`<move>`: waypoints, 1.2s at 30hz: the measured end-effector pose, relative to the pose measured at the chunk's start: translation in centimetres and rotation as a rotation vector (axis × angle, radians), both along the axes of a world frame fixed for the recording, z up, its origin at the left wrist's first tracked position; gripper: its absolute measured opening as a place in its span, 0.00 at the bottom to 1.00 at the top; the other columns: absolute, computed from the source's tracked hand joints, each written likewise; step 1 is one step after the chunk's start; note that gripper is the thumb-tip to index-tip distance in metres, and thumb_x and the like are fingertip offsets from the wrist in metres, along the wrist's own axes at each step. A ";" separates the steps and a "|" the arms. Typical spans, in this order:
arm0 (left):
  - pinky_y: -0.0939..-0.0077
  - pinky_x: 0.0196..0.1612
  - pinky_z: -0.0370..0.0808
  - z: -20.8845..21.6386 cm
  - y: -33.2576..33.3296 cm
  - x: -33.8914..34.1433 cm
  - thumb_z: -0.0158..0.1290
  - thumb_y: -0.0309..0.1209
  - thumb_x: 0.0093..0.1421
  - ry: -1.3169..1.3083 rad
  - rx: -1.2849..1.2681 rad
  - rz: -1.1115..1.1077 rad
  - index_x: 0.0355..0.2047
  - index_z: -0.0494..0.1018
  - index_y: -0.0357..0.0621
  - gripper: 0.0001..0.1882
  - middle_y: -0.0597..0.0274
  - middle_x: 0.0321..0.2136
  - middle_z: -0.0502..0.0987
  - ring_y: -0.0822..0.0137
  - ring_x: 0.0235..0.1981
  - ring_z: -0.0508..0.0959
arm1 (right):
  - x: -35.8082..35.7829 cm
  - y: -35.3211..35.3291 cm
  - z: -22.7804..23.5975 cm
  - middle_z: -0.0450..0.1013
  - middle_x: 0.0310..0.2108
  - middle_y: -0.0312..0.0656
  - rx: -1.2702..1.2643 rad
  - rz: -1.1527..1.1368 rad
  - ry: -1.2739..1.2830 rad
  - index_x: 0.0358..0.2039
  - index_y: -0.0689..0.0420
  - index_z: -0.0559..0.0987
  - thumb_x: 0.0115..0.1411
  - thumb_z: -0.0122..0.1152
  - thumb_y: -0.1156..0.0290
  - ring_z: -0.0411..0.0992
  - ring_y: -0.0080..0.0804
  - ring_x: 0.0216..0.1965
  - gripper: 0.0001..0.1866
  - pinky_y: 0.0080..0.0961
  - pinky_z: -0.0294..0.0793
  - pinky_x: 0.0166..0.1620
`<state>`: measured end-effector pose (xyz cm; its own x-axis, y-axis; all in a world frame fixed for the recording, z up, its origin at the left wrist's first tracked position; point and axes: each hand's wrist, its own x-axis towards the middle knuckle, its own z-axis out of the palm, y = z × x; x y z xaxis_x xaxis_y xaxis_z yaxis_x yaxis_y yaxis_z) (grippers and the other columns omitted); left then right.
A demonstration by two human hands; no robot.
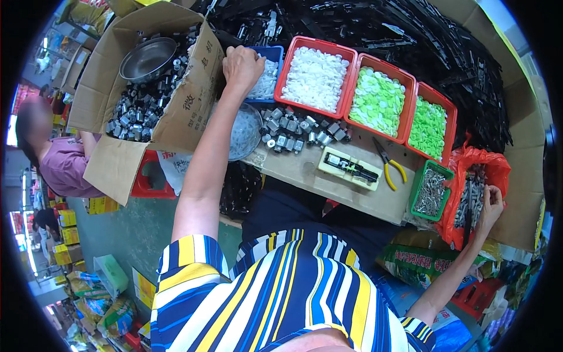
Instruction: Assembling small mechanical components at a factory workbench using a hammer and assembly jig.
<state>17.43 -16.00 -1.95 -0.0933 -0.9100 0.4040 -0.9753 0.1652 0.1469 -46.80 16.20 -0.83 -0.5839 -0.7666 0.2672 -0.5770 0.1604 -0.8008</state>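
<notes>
My left hand (241, 67) reaches far out over the left edge of a blue bin (280, 58) of small whitish parts. Its fingers are curled, and their tips are partly hidden. At the right, my right hand (491, 206) is beside an orange-red plastic bag (457, 232) of small grey metal parts (471, 199). The thumb and fingers there are drawn together; whatever is between them is too small to see. Between the hands, a cream holder (326, 168) lies on the bench with a black mechanism (358, 171) in it. Yellow-handled pliers (389, 167) lie beside it.
Red bins hold white discs (315, 73) and green discs (375, 101). Loose small motors (287, 138) lie near a round clear bowl (243, 136). A green tray (433, 193) holds screws. A cardboard box (196, 100) of motors stands left; black parts (375, 29) heap behind. Another person sits left.
</notes>
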 end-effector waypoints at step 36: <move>0.85 0.27 0.70 2.7 5.7 1.2 0.56 0.25 0.61 0.795 0.046 -0.312 0.44 0.79 0.37 0.11 0.67 0.29 0.77 0.78 0.25 0.75 | 18.1 -3.5 4.2 0.71 0.31 0.31 -0.043 0.339 -0.138 0.37 0.61 0.75 0.61 0.60 0.80 0.70 0.15 0.32 0.04 0.13 0.67 0.36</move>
<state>18.61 -10.26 0.73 -0.0466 -0.9069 0.4188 -0.4909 0.3859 0.7811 -28.66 12.70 3.40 -0.3314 -0.9125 0.2399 -0.4777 -0.0569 -0.8767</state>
